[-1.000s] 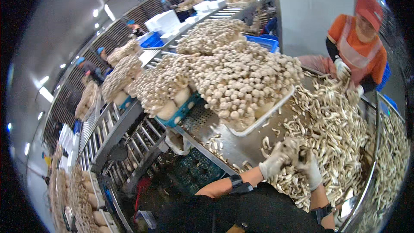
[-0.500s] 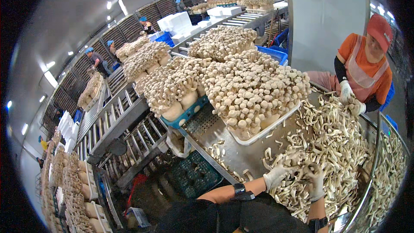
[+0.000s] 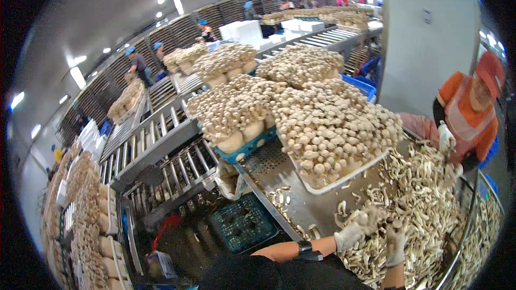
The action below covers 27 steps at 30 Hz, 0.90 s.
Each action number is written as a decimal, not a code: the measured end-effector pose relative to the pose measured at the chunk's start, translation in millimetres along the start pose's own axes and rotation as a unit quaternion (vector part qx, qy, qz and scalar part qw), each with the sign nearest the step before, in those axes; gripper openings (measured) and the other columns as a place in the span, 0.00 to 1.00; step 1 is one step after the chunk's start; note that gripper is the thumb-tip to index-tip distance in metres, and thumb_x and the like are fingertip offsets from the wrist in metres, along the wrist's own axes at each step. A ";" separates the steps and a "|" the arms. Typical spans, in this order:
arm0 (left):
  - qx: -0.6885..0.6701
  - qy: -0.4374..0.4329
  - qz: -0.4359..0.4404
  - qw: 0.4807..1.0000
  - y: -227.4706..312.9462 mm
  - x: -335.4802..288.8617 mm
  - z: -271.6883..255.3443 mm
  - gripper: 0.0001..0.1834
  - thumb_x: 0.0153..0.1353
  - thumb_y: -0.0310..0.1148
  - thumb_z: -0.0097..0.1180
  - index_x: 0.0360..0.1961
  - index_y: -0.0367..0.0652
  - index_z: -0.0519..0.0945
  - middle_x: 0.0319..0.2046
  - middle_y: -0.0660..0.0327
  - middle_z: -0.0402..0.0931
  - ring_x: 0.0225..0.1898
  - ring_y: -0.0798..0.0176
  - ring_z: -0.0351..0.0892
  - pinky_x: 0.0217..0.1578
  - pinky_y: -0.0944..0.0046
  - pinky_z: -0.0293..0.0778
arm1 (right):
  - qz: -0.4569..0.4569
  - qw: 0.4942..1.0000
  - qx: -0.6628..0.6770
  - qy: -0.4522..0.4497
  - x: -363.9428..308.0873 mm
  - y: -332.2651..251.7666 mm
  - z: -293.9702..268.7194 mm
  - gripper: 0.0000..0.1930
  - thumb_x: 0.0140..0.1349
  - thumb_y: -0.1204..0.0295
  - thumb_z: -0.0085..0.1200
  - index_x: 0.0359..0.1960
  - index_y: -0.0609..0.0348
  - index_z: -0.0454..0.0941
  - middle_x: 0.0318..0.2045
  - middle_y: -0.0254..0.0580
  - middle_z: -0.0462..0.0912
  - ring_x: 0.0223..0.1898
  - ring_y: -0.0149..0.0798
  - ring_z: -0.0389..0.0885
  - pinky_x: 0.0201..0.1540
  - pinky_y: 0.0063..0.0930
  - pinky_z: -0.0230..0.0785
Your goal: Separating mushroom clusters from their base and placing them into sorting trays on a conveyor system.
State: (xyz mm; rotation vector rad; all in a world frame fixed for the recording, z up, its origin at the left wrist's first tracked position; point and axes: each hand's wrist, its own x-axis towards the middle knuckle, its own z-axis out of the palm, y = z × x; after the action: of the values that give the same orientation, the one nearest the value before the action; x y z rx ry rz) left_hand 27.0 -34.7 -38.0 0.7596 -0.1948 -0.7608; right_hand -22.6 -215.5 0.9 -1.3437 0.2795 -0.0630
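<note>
Loose mushrooms (image 3: 430, 182) with pale stems lie in a deep heap on the metal table (image 3: 301, 198). At the heap's near left edge, my left hand (image 3: 352, 235), in a white glove, is closed around mushrooms; its fingertips are blurred. My right hand (image 3: 396, 247), gloved too, is just right of it, fingers curled round something small and dark that I cannot make out. Beyond the hands stands a white tray (image 3: 333, 185) crowded with uncut mushroom clusters (image 3: 336, 134). A blue tray (image 3: 247, 150) of more clusters sits to its left.
Across the heap, a person (image 3: 470, 113) in a red cap handles mushrooms. Roller conveyors (image 3: 156, 134) run along the left. A dark green crate (image 3: 244, 223) lies low beside the table. Trays of mushrooms (image 3: 88, 220) stand at far left; a pale wall panel (image 3: 430, 37) rises behind.
The view has swung, so the surroundings sit further right and lower. My hands stay over the near part of the heap. The co-worker's hands have moved apart.
</note>
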 end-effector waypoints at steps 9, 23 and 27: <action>0.081 0.056 -0.065 0.993 16.3 -14.4 24.3 0.34 0.54 0.28 0.55 0.63 0.43 0.59 0.36 0.60 0.77 0.39 0.66 0.76 0.40 0.66 0.73 | -0.022 0.973 -0.220 -0.059 15.6 -10.9 5.2 0.22 0.57 0.74 0.53 0.54 0.66 0.69 0.43 0.43 0.77 0.42 0.39 0.76 0.42 0.30 0.71; 0.291 0.028 0.146 0.945 10.2 -13.1 -39.4 0.26 0.60 0.32 0.51 0.60 0.38 0.65 0.58 0.58 0.66 0.59 0.63 0.62 0.62 0.64 0.54 | -0.055 0.932 -0.298 -0.201 48.3 3.5 79.0 0.19 0.57 0.70 0.55 0.50 0.64 0.73 0.43 0.50 0.77 0.45 0.45 0.75 0.45 0.35 0.71; 0.010 0.062 -0.033 0.997 -2.1 -19.0 -77.8 0.13 0.66 0.33 0.45 0.49 0.46 0.74 0.37 0.60 0.72 0.30 0.64 0.66 0.37 0.53 0.65 | -0.044 0.926 -0.296 -0.228 50.4 6.9 92.6 0.20 0.57 0.70 0.55 0.50 0.64 0.73 0.43 0.50 0.77 0.45 0.45 0.75 0.45 0.35 0.70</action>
State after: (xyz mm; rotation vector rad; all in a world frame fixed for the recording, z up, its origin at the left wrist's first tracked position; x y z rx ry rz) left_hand 44.8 20.1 -93.7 0.8321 -0.0656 -0.7720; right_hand 47.1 -136.2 4.2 -1.9231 -0.1783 0.2804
